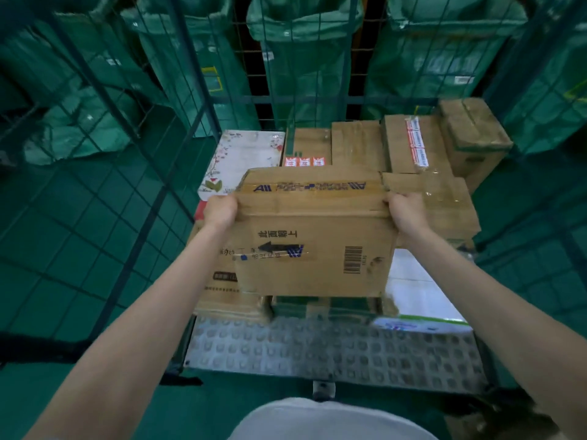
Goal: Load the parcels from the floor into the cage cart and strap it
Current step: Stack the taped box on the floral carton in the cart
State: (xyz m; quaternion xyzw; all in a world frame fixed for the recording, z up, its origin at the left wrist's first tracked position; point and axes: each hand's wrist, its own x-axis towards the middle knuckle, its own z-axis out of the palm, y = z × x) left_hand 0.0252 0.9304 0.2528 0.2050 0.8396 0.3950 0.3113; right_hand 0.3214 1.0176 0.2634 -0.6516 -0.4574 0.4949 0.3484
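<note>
Both hands hold one cardboard parcel (313, 236) over the open front of the cage cart (178, 128). The left hand (220, 211) grips the parcel's upper left edge, fingers curled round the corner, and the right hand (407, 211) grips the upper right edge the same way. The parcel is brown, taped across the top with printed tape, and its near face carries a black arrow, some printed characters and a barcode. It is held above other parcels already in the cart, and whether its underside touches them cannot be told. Behind it lie several brown boxes (355, 147) packed side by side, one of them crossed by red and white tape (416, 144). To the left of those sits a white box with a flower pattern (244, 157), and at the lower right a white and green carton (419, 300). The cart's studded metal floor plate (317, 350) shows bare at the near edge. Green mesh walls rise on the left, the right and the back. Beyond the mesh stand green sacks (301, 58).
</note>
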